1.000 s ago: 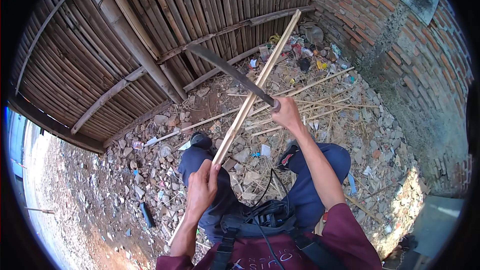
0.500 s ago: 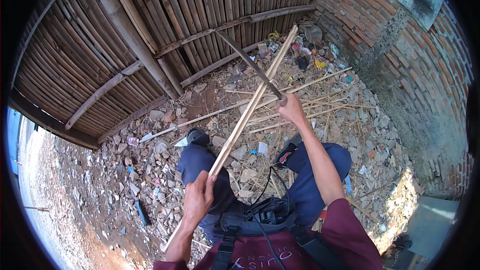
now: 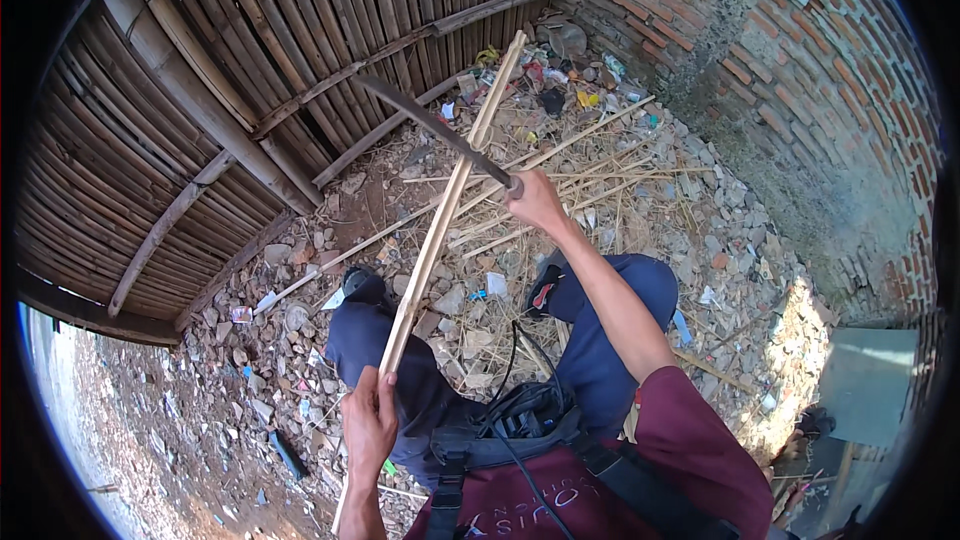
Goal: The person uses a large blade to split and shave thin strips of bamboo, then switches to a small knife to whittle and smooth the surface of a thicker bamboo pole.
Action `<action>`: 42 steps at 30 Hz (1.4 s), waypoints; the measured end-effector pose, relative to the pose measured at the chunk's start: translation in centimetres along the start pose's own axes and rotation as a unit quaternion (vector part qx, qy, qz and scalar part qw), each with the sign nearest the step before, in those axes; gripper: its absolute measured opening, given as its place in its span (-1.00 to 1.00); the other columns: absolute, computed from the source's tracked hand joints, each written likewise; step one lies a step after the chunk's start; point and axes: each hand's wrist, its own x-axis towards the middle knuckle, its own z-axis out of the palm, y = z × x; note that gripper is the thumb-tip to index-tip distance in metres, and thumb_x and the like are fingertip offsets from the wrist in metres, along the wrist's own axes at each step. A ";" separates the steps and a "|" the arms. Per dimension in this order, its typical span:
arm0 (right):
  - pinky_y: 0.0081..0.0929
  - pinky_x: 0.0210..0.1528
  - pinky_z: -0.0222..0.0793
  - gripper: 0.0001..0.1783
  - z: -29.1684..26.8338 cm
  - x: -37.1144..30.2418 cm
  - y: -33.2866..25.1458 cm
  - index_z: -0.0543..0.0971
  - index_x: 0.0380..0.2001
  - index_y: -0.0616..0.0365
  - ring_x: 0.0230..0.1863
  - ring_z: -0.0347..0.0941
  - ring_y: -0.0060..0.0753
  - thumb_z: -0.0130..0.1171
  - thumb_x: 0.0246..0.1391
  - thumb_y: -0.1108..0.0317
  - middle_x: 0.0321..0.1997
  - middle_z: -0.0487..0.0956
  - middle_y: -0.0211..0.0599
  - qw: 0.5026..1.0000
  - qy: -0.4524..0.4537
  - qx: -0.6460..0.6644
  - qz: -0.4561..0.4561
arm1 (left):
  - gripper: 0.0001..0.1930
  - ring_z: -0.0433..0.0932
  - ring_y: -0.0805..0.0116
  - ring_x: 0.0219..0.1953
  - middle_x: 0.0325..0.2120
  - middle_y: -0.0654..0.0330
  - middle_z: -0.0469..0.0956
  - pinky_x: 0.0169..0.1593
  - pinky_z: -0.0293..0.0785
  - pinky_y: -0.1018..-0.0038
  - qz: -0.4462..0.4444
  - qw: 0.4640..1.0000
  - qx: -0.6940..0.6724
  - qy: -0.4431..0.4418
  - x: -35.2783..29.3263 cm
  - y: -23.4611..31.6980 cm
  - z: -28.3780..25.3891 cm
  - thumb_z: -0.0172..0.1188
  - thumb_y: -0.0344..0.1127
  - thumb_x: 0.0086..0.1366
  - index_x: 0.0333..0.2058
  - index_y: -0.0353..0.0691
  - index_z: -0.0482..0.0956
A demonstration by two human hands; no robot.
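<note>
On the machete [image 3: 415, 112], the right hand [image 3: 538, 202] hides most of the handle [image 3: 515, 185]; we cannot tell whether the blade [image 3: 430, 124] touches the split bamboo strip [image 3: 425, 270]. The left hand [image 3: 368, 420] covers part of that strip, and some litter [image 3: 550, 100] is too small for us to identify.

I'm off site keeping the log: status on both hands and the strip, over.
Left hand gripping bamboo strip. Right hand holding long knife across strip; contact unclear. Thin strips, rubble below.
</note>
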 end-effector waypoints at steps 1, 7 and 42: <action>0.06 -0.20 0.50 -0.83 -0.3 0.5 1.7 0.67 -0.42 0.22 -0.30 0.62 0.30 0.24 -0.17 0.43 -0.41 0.67 0.12 1.000 0.001 0.002 -0.001 | -0.61 0.33 0.47 -0.65 -0.72 0.17 0.38 -0.53 0.22 0.35 0.001 1.000 0.001 0.001 -0.3 -0.1 -0.1 0.10 -0.17 0.61 -0.41 -0.32 0.42; 0.06 -0.22 0.47 -0.84 0.9 -1.2 0.5 0.66 -0.39 0.19 -0.29 0.61 0.30 0.18 -0.11 0.45 -0.42 0.64 0.13 0.999 0.033 0.024 -0.012 | -0.60 0.41 0.41 -0.65 -0.70 0.13 0.43 -0.52 0.30 0.34 -0.027 0.999 0.011 -0.016 -0.7 -1.9 -0.3 0.11 -0.14 0.60 -0.41 -0.31 0.43; -0.38 -0.36 0.47 -0.55 -0.6 2.5 4.2 0.75 -0.08 0.21 -0.46 0.58 -0.45 0.18 -0.12 0.53 -0.33 0.76 -0.20 0.986 -0.011 0.169 0.005 | -0.62 0.48 0.19 -0.72 -0.75 0.03 0.45 -0.55 0.30 0.24 -0.016 0.998 0.033 -0.041 -5.7 -2.9 -4.2 0.17 -0.27 0.54 -0.49 -0.32 0.41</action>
